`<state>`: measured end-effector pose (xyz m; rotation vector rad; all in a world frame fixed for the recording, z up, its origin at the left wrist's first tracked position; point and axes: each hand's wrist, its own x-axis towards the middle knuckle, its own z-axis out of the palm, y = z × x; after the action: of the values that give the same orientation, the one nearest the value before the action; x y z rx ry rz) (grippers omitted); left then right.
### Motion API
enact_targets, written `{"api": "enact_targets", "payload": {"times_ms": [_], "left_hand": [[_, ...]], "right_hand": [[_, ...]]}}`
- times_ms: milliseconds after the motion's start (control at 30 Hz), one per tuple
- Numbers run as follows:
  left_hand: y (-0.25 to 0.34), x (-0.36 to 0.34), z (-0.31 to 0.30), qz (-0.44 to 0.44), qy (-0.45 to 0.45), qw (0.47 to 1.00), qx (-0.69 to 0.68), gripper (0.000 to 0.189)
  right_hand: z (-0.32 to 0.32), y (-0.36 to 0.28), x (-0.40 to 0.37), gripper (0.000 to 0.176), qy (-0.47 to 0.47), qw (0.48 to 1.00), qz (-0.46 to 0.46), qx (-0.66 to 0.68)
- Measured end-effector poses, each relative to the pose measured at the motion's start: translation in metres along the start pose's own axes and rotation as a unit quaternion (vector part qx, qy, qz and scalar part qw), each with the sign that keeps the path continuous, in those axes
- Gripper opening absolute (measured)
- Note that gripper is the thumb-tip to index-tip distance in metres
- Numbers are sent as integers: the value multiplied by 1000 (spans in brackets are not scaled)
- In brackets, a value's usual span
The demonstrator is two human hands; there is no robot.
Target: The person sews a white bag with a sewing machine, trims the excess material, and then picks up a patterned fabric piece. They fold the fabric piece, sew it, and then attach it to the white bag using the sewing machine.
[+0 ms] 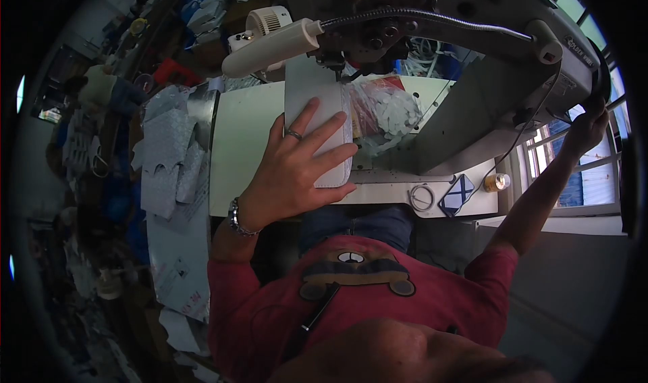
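Fingers spread, my left hand lies flat on a long pale panel with one rounded end and stitching along its edge. The panel's far end is beneath the needle area of a large grey sewing machine. My right hand is raised at the far right, at the machine's handwheel; its fingers are partly hidden, and their grip cannot be made out. Right of the panel, a clear plastic bag holds white pieces.
A white lamp hangs over the table. A coiled cable, a phone and a small jar lie at the right. Stacked pale pieces are at the left. Another person is at the upper left.
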<state>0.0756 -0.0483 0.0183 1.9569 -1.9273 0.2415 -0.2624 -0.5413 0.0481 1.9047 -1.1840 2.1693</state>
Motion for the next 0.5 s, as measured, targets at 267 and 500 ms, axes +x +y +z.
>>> {"api": "enact_targets", "payload": {"times_ms": [267,500], "left_hand": [[-2,-1,6,-6,4,1000,-8,54],[-3,-2,5,-4,0,1000,-9,55]], "right_hand": [[-1,-11,-5,53,-9,1000,11,14],[-1,-12,-8,52,-7,1000,-1,17]]}}
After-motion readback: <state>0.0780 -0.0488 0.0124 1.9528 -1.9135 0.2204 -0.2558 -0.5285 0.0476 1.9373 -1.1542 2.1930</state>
